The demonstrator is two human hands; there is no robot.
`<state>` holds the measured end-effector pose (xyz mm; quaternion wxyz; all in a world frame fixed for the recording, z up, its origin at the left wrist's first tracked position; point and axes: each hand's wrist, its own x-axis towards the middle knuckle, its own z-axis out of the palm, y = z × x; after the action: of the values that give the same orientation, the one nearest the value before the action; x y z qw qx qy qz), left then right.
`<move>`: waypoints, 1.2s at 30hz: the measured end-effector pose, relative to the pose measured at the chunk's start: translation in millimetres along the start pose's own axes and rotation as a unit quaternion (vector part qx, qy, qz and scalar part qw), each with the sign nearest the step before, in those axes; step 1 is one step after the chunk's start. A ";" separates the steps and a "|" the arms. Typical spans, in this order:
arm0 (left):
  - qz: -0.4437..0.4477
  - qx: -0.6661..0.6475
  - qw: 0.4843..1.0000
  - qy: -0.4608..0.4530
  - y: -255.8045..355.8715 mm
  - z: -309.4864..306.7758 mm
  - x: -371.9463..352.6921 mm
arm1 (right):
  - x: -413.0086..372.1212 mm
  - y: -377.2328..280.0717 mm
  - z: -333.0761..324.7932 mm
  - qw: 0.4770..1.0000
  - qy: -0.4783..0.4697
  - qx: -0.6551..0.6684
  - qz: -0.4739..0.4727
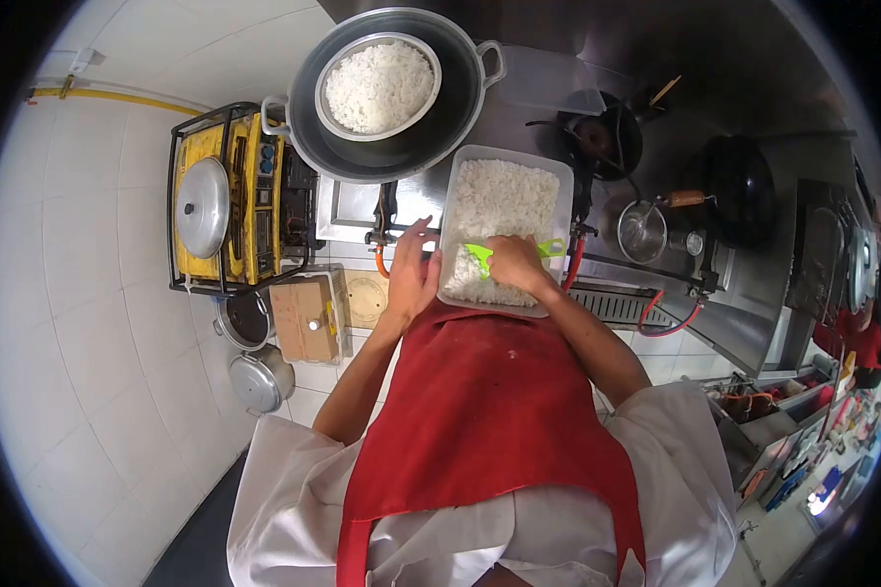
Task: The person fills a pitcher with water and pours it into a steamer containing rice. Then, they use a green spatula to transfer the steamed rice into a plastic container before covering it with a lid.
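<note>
My right hand (515, 262) is closed around a bright green plastic rice paddle (553, 248). Its blade dips into cooked white rice (507, 194) in a rectangular translucent plastic container (565, 193). The rice is spread fairly level, with a looser heap near the paddle. My left hand (416, 269) rests against the container's left side, fingers extended and apart. Beyond the container, a wide metal pot (308, 88) with two handles holds a round metal bowl (436, 90) heaped with white rice (380, 86).
Left stands a yellow generator (261, 210) with a pot lid (203, 207) on it. A cardboard box (301, 318) and lidded pot (259, 382) sit on the floor. To the right are a small saucepan (642, 235), a dark wok (739, 191) and gas hoses (576, 266).
</note>
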<state>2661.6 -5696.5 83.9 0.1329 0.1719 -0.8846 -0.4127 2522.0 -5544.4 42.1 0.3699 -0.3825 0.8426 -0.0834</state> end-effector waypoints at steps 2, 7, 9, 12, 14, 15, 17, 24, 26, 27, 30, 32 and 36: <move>0.052 -0.015 0.998 -0.031 -1.3 2.6 -2.3 | -4.1 -3.2 -16.7 1.000 -0.005 -0.014 0.001; 0.061 -0.096 0.994 -0.003 4.3 11.4 3.7 | -13.1 9.6 -38.7 0.999 0.046 0.001 -0.016; 0.054 -0.177 0.982 0.022 10.9 15.6 9.9 | -18.8 18.3 -46.6 0.998 0.061 0.026 -0.016; 0.064 -0.237 0.969 0.017 17.7 27.3 23.0 | -26.3 27.7 -59.2 0.996 0.054 0.068 -0.001; 0.053 -0.300 0.952 0.019 24.1 36.6 28.8 | -32.6 33.6 -64.7 0.994 0.051 0.097 0.003; 0.038 -0.335 0.941 0.022 27.6 41.6 31.6 | -36.1 36.4 -68.0 0.992 0.055 0.111 0.001; 0.022 -0.373 0.927 0.013 31.1 46.6 36.2 | -44.2 39.0 -73.8 0.988 0.062 0.140 -0.002; -0.002 -0.454 0.891 0.018 44.2 50.5 48.3 | -65.7 29.0 -112.9 0.986 0.064 0.156 0.006; -0.012 -0.480 0.877 0.029 48.9 46.0 53.2 | -68.4 24.4 -125.4 0.984 0.065 0.163 0.005; -0.019 -0.494 0.869 0.033 50.6 43.6 55.4 | -68.8 23.2 -130.7 0.984 0.065 0.164 -0.001; -0.010 -0.519 0.854 0.035 60.1 35.2 64.6 | -69.2 17.1 -148.7 0.984 0.068 0.164 -0.012; 0.002 -0.538 0.842 0.049 65.4 35.9 75.4 | -70.3 5.7 -164.4 0.984 0.072 0.163 -0.014; 0.004 -0.560 0.826 0.063 77.1 18.6 98.2 | -54.7 -18.7 -195.1 0.986 0.077 0.140 -0.036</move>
<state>2550.7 -5678.1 141.3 0.2636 0.0901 -0.4923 -0.8247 2422.5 -5546.5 219.7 0.3507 -0.3497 0.8340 -0.2433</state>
